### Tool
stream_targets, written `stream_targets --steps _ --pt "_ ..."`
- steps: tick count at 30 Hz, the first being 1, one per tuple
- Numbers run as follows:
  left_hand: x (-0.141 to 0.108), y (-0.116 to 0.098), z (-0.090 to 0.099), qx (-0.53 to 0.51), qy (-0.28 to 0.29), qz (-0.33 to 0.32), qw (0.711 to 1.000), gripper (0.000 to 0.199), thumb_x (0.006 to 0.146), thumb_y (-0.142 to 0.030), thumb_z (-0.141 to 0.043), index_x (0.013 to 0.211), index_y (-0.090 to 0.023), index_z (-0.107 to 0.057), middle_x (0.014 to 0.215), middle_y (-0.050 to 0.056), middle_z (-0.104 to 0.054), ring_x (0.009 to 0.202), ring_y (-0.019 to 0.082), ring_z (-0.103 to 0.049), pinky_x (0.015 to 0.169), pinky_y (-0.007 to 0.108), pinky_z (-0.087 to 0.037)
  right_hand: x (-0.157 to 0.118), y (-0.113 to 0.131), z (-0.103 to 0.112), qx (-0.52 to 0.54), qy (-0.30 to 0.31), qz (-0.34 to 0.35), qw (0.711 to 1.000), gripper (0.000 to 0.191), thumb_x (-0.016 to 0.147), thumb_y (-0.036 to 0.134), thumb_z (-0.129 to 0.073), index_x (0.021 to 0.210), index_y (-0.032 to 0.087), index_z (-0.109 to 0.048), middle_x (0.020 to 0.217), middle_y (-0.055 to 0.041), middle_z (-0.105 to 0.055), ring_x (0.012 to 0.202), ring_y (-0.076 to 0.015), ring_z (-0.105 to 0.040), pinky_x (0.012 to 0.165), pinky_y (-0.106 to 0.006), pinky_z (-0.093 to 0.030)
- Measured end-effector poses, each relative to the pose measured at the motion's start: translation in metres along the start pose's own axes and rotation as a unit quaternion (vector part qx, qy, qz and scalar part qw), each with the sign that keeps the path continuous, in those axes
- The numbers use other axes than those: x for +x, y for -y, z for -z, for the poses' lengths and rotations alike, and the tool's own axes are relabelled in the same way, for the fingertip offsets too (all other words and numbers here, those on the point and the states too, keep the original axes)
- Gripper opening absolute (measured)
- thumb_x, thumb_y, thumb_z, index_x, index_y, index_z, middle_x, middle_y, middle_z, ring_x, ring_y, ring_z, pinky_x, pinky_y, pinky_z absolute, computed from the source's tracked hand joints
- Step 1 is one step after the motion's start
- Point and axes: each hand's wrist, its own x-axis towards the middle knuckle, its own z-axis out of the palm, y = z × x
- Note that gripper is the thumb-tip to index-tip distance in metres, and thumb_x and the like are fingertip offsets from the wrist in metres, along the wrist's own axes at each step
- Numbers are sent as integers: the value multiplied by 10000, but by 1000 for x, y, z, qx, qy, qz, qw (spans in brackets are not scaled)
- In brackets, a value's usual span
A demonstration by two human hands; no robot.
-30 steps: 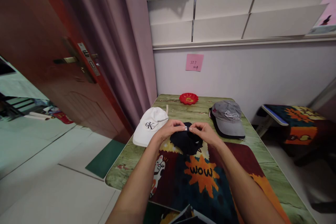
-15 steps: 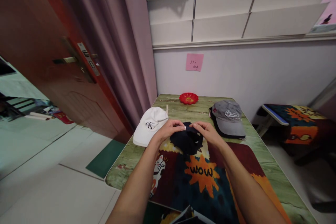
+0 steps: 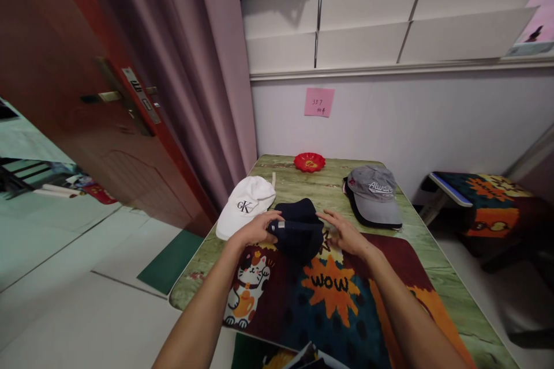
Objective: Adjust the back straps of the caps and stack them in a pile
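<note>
A dark navy cap (image 3: 300, 225) is in front of me over the patterned mat, its inside partly showing as a dark hollow. My left hand (image 3: 258, 229) grips its left edge, fingers on the band near a small light tag. Just off the cap's right side, my right hand (image 3: 347, 234) has its fingers spread and seems to hold nothing. To the left sits a white cap (image 3: 244, 207) with dark letters on its front. At the right lies a grey cap (image 3: 375, 191) with white lettering, and a black brim shows beneath it.
A red scalloped dish (image 3: 309, 162) stands at the back of the green wood-look table (image 3: 272, 162). The colourful mat (image 3: 333, 311) covers the near part. A wall with a pink note (image 3: 319, 102) rises behind; a brown door (image 3: 99, 127) and purple curtain (image 3: 216, 69) are at left.
My right hand has let go of the navy cap and opened beside it. My left hand has shifted left along the cap, which now looks wider and more opened out.
</note>
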Motion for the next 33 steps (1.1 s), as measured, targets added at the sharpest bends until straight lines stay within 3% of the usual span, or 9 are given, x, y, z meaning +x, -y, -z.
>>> stream_targets --steps 5,7,11,14,17,20,24,30,33 --pt "2 -14 -3 -124 19 31 992 298 639 -249 -825 919 -165 -767 966 67 -755 918 234 -679 911 348 -514 11 23 6 125 -8 30 992 242 797 294 -718 1026 237 -775 1451 -101 -551 1330 -315 -506 1112 -472 -373" --pt "0 -28 1 -210 15 27 977 306 637 -298 -856 881 -141 -757 892 71 -757 849 226 -693 884 350 -526 11 33 18 236 -22 20 971 269 833 416 -710 1008 221 -772 1282 -98 -673 1208 -303 -599 1048 -454 -438" --pt "-2 -46 0 -410 -65 -25 910 520 543 -518 -899 892 -165 -745 879 81 -764 931 289 -714 928 405 -528 10 59 34 478 -82 -41 873 432 819 525 -721 1126 221 -733 1080 -79 -762 1029 -281 -695 944 -421 -522" --pt "0 -45 -21 -505 -114 -35 855 720 566 -802 -735 972 -207 -740 1018 96 -766 1145 346 -654 1017 459 -486 13 74 31 577 -126 -76 804 456 776 523 -763 1123 230 -727 1151 -85 -754 1075 -287 -698 978 -421 -532" --pt "0 -37 -50 -548 -99 -11 830 885 646 -916 -531 1161 -216 -701 1190 122 -727 1310 366 -547 1088 496 -429 20 72 20 611 -183 -132 759 384 772 531 -760 1020 239 -735 1083 -61 -777 1062 -277 -712 979 -414 -553" --pt "-4 -27 -69 -560 -52 29 826 841 738 -833 -548 1291 -206 -637 1258 138 -700 1345 358 -523 1115 502 -402 23 55 14 614 -210 -177 740 335 784 529 -742 975 255 -726 998 -44 -792 1041 -274 -724 940 -417 -582" --pt "-4 -18 -78 -549 5 148 822 583 816 -490 -712 1309 -191 -625 1198 128 -734 1223 321 -635 1077 470 -453 18 34 16 596 -189 -174 761 358 786 546 -723 977 243 -715 1009 -80 -789 1078 -300 -713 907 -449 -597" --pt "17 -16 -90 -602 -156 166 766 476 902 -388 -622 1327 -175 -610 1157 94 -756 1126 275 -694 1052 422 -497 -18 44 2 632 -138 -142 750 388 807 494 -725 1105 246 -688 1173 -83 -747 1133 -300 -688 935 -445 -577" --pt "29 -17 -100 -611 -179 142 758 448 924 -399 -592 1315 -182 -615 1162 85 -754 1125 260 -693 1046 410 -502 -39 53 -15 652 -105 -163 733 406 787 390 -781 1146 224 -689 1178 -100 -746 1089 -302 -707 944 -448 -568"
